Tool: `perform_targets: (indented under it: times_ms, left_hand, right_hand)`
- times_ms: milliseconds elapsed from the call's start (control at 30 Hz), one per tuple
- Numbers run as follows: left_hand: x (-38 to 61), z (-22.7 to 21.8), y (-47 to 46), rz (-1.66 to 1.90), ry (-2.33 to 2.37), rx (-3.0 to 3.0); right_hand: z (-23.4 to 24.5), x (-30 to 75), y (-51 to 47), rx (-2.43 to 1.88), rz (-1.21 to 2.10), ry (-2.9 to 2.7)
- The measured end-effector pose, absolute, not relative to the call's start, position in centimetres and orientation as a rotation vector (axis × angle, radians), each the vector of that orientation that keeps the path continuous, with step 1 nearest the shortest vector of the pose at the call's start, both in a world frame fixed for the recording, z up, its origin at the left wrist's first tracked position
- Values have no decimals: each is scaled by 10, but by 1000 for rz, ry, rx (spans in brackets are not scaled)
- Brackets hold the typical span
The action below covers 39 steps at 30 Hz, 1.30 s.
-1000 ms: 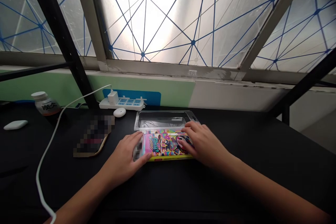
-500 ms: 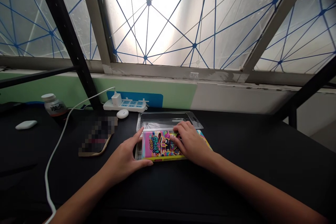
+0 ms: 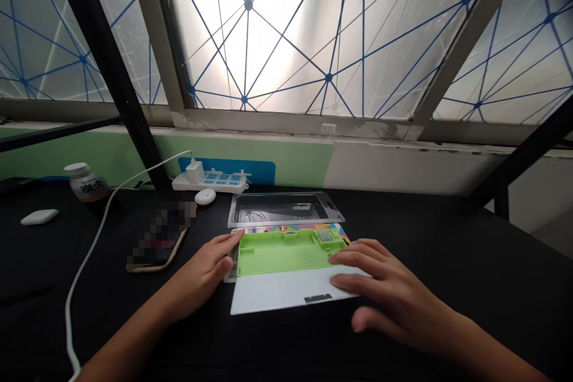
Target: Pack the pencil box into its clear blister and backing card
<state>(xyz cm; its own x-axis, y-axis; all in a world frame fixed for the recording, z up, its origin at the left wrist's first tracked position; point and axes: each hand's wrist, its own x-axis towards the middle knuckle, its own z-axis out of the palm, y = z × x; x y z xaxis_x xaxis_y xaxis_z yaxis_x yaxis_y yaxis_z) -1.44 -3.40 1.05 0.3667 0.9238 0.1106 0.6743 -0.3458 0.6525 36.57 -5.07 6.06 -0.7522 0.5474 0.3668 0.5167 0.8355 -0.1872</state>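
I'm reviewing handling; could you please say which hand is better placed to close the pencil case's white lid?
Probably the right hand: its fingers are over the lid; the left hand is at the left end of the pencil case.

1. Take the green case [image 3: 277, 256] as the clock's centre: widest passage at 3 o'clock, over bare bench [image 3: 452, 245].
2. 12: clear plastic tray [image 3: 277, 210] blocks, just beside the case.
3. 4: spread right fingers [image 3: 358, 261] crowd that end; 9: left fingers [image 3: 224, 243].
4. 6: white lid [image 3: 286, 292] lies flat, bare bench nearer the person.
5. 9, farther out: pixelated phone-like object [image 3: 161, 237], then white cable [image 3: 68, 322].
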Motion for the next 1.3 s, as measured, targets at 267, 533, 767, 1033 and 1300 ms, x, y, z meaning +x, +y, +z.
perform_targets:
  times_ms: [267,533,767,1033,1300]
  left_hand:
    - [-12,17,-36,489,1469,2137]
    - [-20,6,-33,641,1348,2073]
    - [-8,8,-38,671,1396,2047]
    - [24,30,-40,1009,1587,2112]
    - [45,53,39,1037,1752,2166]
  right_hand:
    - [9,416,-33,-1405,583,-2377]
    - [10,400,-26,-1350,800,-2005]
    - [-6,401,-30,-1411,467,-2107]
    - [15,394,-27,-1261,317,-2033]
    - [37,370,54,-1288,264,-2011]
